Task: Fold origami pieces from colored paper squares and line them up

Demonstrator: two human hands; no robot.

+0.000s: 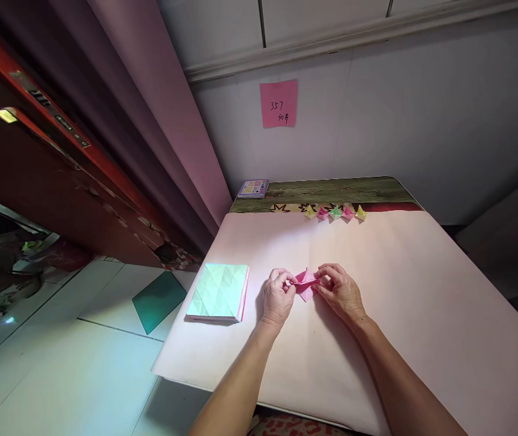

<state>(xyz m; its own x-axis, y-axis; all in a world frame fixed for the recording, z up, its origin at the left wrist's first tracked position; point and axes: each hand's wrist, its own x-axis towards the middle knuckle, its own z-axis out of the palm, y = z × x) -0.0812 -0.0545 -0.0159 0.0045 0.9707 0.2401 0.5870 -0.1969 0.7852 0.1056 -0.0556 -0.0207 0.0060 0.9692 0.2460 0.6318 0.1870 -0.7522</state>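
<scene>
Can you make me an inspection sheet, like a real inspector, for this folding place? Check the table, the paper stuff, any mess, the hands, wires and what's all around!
Surface: pale sheet over the table; wood-patterned top shows at the far end.
Job's things: pink folded paper between the hands; stack of square paper, green on top, at left; row of five folded pieces near the sheet's far edge.
Clutter: small printed pack at the far left corner; dark green square on the floor.
Grips: left hand and right hand both pinch the pink folded paper.
Cables: nothing seen.
Surroundings: pink note on the wall; curtain and red door edge at left.
</scene>
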